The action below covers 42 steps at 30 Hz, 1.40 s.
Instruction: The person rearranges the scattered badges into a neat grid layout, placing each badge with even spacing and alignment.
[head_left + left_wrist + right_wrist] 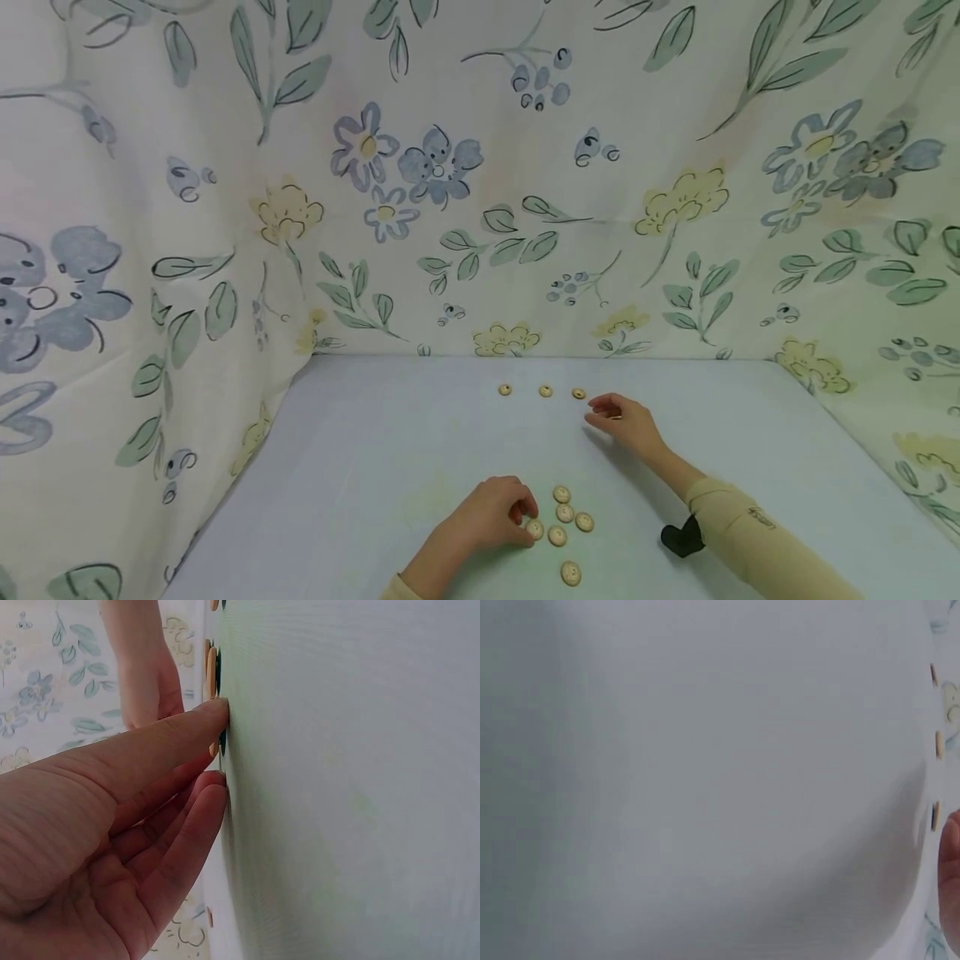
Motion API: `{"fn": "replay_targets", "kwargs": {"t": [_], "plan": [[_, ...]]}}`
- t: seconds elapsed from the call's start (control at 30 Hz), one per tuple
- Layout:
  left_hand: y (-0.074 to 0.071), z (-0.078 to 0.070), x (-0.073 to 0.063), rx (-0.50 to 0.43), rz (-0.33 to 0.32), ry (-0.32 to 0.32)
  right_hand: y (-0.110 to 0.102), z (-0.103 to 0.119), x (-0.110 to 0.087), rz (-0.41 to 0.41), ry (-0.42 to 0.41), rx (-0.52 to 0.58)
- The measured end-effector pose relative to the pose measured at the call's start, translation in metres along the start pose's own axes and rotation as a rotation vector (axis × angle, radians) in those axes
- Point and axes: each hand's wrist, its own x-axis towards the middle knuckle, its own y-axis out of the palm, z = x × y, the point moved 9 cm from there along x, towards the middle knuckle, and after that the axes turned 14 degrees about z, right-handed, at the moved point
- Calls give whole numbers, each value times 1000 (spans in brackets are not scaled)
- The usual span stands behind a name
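Note:
Near the front of the table, my left hand (487,517) pinches a pale round button (535,529) between thumb and fingertips, at the left side of a loose group of buttons (584,522). In the left wrist view the thumb and fingers (176,847) come down to the tabletop, mostly covering that button. Farther back, my right hand (628,429) hovers just right of a row of three buttons (545,391). A thin pale edge, apparently of a button (617,417), shows between its fingers. The right wrist view catches only part of that hand (950,885) beside the row.
A white tabletop (375,467) carries all the buttons. One button (571,573) lies apart at the front. Floral fabric (480,275) hangs behind the table and along both sides. Something black (682,537) juts out beside the right sleeve (750,533).

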Motion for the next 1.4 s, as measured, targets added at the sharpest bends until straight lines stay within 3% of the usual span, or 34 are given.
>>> {"fn": "replay_targets", "kwargs": {"t": [0.23,0.83,1.4], "plan": [[-1,-2,-2,2,-21,35,11,3,-21,54,3,55],[3,0,0,-21,-2,25,37,13,-90,168,-37,102],[0,-1,0,-34,0,19,51,34,-126,192,-222,82]]}}
